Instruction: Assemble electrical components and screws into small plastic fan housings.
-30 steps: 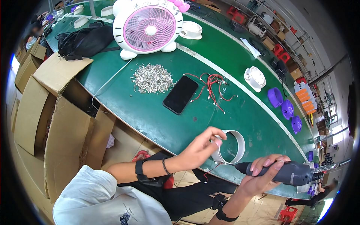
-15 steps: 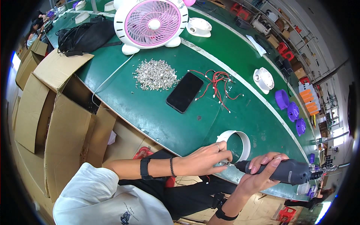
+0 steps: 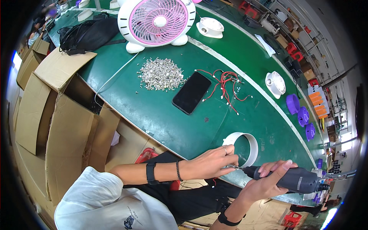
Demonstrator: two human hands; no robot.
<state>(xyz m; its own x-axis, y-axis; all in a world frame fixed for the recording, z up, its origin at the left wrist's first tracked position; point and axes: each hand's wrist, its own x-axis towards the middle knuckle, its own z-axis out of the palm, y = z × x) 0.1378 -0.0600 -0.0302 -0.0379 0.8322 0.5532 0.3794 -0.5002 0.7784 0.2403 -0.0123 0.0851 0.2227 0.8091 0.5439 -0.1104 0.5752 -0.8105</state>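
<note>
My right hand point(image 3: 268, 182) is wrapped round a dark grey electric screwdriver point(image 3: 301, 178), which lies nearly level with its bit toward my left hand. The fingers of my left hand point(image 3: 212, 163) are pinched together at the bit's tip point(image 3: 238, 168). Something small and shiny shows there, too small to name and partly hidden by the fingers. Just beyond my left fingertips a white plastic ring point(image 3: 253, 149) stands on the green table point(image 3: 153, 119). Both hands are near the table's front edge, above my lap.
A pile of screws point(image 3: 161, 74), a black phone point(image 3: 191, 93) and red wires point(image 3: 228, 86) lie farther back. Behind them stand a pink-and-white fan point(image 3: 160, 22), white housings point(image 3: 275, 84) and purple rings point(image 3: 303, 116). A black bag point(image 3: 90, 34) and open cardboard boxes point(image 3: 69, 134) are at left.
The view has shifted slightly, so the things on the table sit a little farther right. My hands keep the same grip, with the screwdriver bit still at my left fingertips.
</note>
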